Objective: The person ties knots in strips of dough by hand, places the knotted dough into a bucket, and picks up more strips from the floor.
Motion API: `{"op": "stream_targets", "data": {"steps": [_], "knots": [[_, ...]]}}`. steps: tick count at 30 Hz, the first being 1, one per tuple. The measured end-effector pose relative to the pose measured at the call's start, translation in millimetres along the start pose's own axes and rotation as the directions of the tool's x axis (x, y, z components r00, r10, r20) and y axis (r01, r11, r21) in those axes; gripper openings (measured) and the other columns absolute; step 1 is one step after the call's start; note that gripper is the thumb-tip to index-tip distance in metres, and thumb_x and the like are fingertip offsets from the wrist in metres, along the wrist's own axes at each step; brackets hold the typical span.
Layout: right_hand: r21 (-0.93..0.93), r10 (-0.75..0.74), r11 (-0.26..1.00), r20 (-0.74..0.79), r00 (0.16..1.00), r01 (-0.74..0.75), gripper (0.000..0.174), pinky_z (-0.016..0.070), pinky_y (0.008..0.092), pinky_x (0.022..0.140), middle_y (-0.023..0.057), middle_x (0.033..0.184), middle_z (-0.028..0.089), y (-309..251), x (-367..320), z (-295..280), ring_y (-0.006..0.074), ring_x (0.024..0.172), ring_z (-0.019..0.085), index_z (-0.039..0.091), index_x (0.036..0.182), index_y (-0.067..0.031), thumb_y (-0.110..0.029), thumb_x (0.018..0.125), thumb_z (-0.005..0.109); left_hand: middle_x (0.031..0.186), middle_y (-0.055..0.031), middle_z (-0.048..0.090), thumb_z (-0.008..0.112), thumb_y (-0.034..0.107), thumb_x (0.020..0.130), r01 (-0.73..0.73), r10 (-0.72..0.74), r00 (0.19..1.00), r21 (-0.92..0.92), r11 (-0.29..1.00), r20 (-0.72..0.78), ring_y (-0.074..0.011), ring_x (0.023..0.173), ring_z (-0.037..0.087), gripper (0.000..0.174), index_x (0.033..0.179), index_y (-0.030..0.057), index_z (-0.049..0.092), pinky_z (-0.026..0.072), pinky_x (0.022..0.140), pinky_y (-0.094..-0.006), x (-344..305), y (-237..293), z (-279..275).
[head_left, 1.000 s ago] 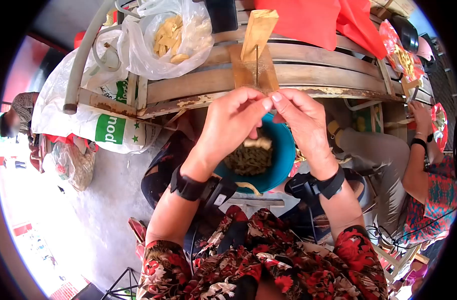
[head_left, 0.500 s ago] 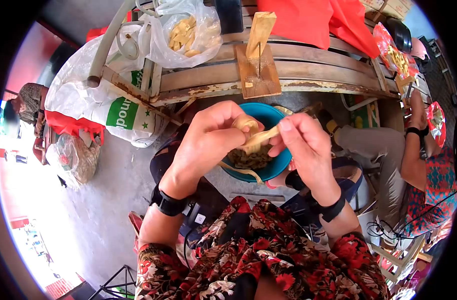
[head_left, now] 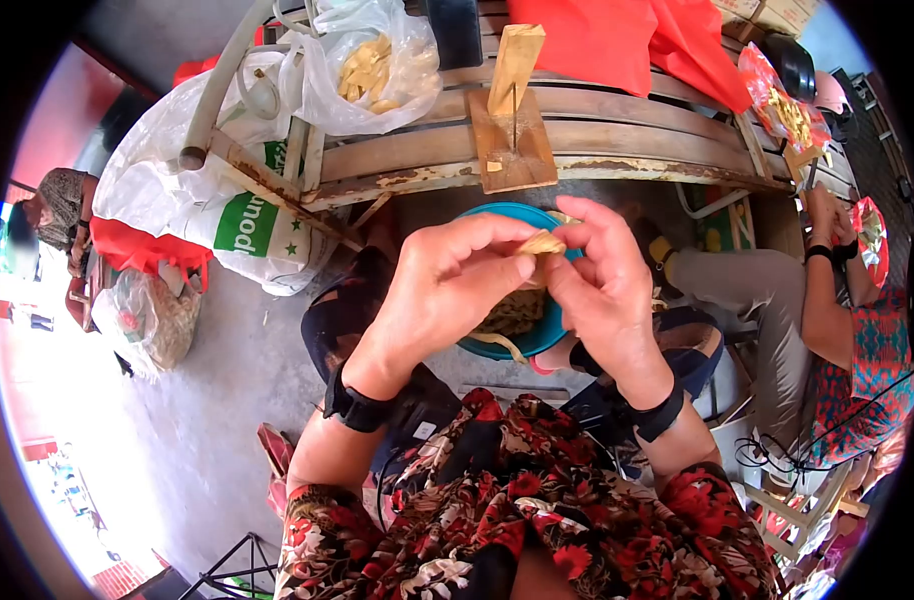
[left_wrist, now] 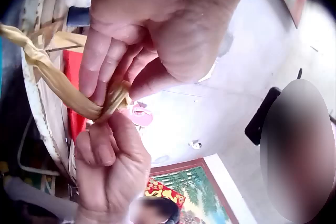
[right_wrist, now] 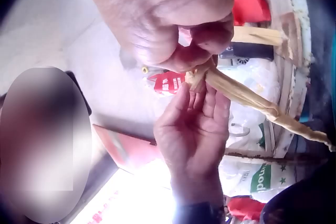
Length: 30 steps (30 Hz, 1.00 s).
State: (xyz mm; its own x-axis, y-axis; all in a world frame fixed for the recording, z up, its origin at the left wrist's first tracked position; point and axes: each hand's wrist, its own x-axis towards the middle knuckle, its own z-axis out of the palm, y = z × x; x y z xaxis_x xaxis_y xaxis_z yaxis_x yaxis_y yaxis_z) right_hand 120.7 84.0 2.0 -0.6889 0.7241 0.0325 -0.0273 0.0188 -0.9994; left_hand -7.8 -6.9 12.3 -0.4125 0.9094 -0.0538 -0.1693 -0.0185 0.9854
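A long tan fibrous strip [left_wrist: 63, 85], folded or knotted at one end, is pinched between both hands; its tail hangs down to one side in the right wrist view. My left hand [head_left: 427, 285] grips the folded end between thumb and fingertips. Thumb and fingers of my right hand [head_left: 612, 300] pinch the same end from the other side, so the fingertips nearly meet. In the head view only a short tan bit shows between them. Below the hands is a teal bucket [head_left: 554, 325] with brownish pieces in it, partly hidden, and another pale strip [head_left: 497, 343] lies over its near rim.
A slatted bench [head_left: 397, 160] with a rusty edge stands ahead. On it are a wooden block stand with a metal spike [head_left: 514, 150], a plastic bag of tan pieces [head_left: 417, 95] and red cloth [head_left: 597, 45]. White sacks [head_left: 237, 230] lie left; another person [head_left: 827, 320] sits right.
The hands came down from near the bench edge to over the bucket. A strip stretched between them half a second ago is now gathered at the fingertips, with the right fingers closer to the left.
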Motion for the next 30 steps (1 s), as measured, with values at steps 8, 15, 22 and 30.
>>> {"op": "stream_targets", "data": {"steps": [8, 15, 22, 30], "knots": [[0.474, 0.104, 0.847, 0.301, 0.948, -0.243, 0.039, 0.0348, 0.0156, 0.042, 0.0112, 0.094, 0.061, 3.9, 1.0, -18.2, 0.0035, 0.048, 0.045, 0.042, 0.124, 0.0006, 0.001, 0.086, 0.052, 0.085, -0.0083, 0.063, 0.056, 0.019, 0.085, 0.433, -0.343, 0.892, -0.341, 0.834, 0.295, -0.015, 0.067, 0.06, 0.024, 0.101, 0.0004, 0.056, 0.0458, 0.058, -0.0217, -1.2, -11.1, -11.7], [0.223, 0.107, 0.964, 0.178, 0.978, -0.146, 0.021, 0.0402, 0.0176, 0.056, 0.001, 0.08, 0.057, -3.8, 1.2, -25.1, 0.0025, 0.065, 0.05, 0.052, 0.104, -0.0016, -0.017, 0.091, 0.057, 0.068, -0.0011, 0.057, 0.055, 0.033, 0.089, 0.417, -0.373, 0.901, -0.214, 0.883, 0.221, -0.0087, 0.054, 0.054, 0.029, 0.084, 0.0039, 0.057, 0.0392, 0.047, -0.0202, 0.6, -8.8, -7.1], [0.099, 0.231, 0.957, 0.297, 0.926, -0.271, 0.026, 0.0308, 0.0173, 0.036, -0.0043, 0.055, 0.044, -15.2, 0.2, -37.5, 0.0013, 0.042, 0.04, 0.052, 0.075, -0.0065, -0.023, 0.094, 0.05, 0.071, 0.0023, 0.058, 0.071, 0.016, 0.077, 0.176, -0.173, 0.984, -0.114, 0.978, 0.042, -0.0027, 0.065, 0.046, 0.022, 0.091, 0.001, 0.063, 0.0351, 0.057, -0.0172, -5.9, -6.2, -28.0], [-0.157, 0.429, 0.898, 0.521, 0.738, -0.411, 0.05, 0.0422, 0.0202, 0.04, 0.0078, 0.079, 0.065, -13.7, 34.3, -43.0, 0.0127, 0.063, 0.063, 0.057, 0.098, -0.0037, -0.05, 0.091, 0.042, 0.075, -0.0011, 0.061, 0.069, 0.004, 0.077, -0.094, 0.082, 0.995, 0.323, 0.942, 0.049, -0.0065, 0.068, 0.054, 0.008, 0.083, 0.0003, 0.065, 0.0428, 0.061, -0.0203, 2.8, -3.1, -25.2]]}}
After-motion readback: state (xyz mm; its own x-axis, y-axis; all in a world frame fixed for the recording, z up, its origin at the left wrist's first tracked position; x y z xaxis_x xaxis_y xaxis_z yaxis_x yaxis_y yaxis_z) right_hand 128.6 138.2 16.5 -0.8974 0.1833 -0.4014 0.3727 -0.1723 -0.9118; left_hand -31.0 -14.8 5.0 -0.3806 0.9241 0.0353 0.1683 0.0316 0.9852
